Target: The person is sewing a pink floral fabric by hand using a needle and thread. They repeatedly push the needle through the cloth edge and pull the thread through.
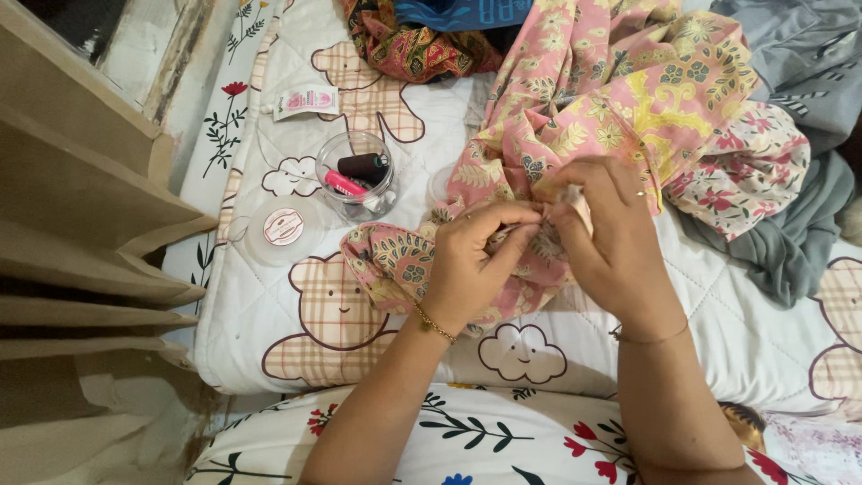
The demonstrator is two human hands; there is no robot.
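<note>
Pink floral fabric bunched mid-bed, on teddy-print quilt | left hand grip pinching fabric fold | right hand grip pinching same fold, fingertips touching | clear jar of thread spools near quilt's left edge, beside lid

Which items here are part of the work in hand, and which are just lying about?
In use: left hand; right hand; pink floral patterned cloth; clear round container of thread spools; its round clear lid.
Lying about: grey fabric; dark patterned cloth.

Both forearms reaching forward, left hand and right hand meeting fingertip to fingertip, fingers curled, pinching
</note>
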